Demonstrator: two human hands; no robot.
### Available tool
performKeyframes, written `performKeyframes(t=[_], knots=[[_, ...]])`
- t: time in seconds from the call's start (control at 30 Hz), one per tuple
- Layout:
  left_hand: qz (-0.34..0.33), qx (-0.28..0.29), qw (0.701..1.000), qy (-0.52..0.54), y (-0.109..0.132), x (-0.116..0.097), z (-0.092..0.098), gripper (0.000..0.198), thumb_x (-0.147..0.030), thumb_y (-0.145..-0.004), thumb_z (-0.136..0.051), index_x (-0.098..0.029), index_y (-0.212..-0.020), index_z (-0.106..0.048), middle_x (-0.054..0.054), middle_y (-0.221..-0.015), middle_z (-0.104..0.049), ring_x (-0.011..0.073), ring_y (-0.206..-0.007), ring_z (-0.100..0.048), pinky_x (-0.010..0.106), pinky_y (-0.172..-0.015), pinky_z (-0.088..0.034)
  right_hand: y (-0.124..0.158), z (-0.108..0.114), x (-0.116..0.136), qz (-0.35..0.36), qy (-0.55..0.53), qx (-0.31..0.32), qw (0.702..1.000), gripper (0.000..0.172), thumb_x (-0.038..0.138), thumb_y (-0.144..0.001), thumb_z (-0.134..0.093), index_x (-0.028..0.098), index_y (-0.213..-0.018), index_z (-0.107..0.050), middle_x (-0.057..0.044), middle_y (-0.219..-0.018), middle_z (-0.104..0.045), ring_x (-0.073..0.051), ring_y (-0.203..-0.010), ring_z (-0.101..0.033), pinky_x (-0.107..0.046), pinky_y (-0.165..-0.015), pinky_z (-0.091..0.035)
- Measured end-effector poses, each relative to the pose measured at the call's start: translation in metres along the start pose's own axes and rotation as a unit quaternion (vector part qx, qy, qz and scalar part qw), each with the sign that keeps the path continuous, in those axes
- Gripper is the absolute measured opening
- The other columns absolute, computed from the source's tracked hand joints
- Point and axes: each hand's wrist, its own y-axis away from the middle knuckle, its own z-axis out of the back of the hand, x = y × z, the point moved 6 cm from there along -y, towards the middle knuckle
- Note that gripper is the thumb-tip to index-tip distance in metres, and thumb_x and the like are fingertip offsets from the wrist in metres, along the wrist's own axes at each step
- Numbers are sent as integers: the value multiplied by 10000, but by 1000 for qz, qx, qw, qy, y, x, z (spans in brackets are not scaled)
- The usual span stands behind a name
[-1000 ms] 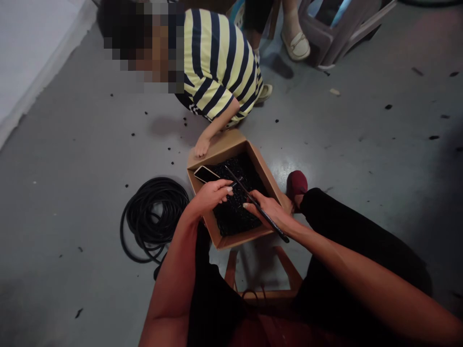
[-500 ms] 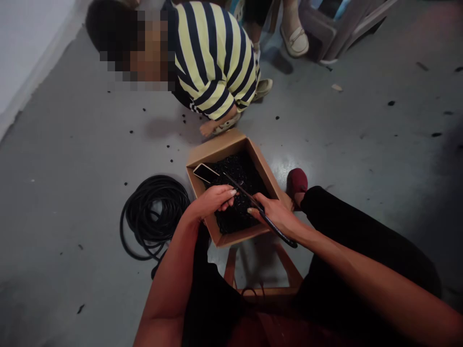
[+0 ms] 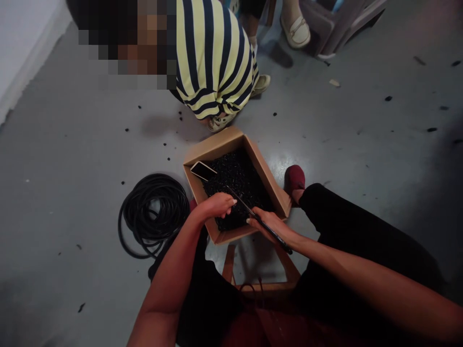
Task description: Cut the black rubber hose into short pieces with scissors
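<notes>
My right hand is closed around black-handled scissors, whose thin blades point up and left over the cardboard box. Just left of the blades, my left hand is closed, thumb against the fingers, near the blade side. What it pinches is too small and dark to make out. Beneath both hands the box holds a heap of small black pieces. A dark flat rectangular object with a light rim leans in the box's far left corner.
A coil of black hose or cable lies on the floor left of the box. Beyond the box crouches a person in a striped shirt. A grey plastic stool stands at the back right. Black scraps dot the floor.
My left hand has moved slightly down and toward me, and the scissors have shifted a little with my right hand. The crouching person has drawn their hand back from beside the box.
</notes>
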Motion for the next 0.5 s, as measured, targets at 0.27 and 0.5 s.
performKeyframes(t=[0.27,0.5], knots=[[-8,2,1000,1,-11,6,-5,349,-283,-836,-422,-177,-506,-457,-40,-388,-428,86,-373,-412,204,-447,-324,-4,-8,-11,9,-24,-1,1000,157,348,-852,-461,208,-781,-459,11,-646,-552,-148,-604,-531,-235,-541,-317],[-5,10,1000,-6,-13,10,-5,344,-246,-845,-425,-169,-513,-472,-35,-404,-451,81,-376,-407,205,-465,-320,-5,-9,-10,14,-20,-6,1000,170,349,-857,-456,203,-769,-458,13,-649,-534,-143,-608,-535,-234,-547,-328]])
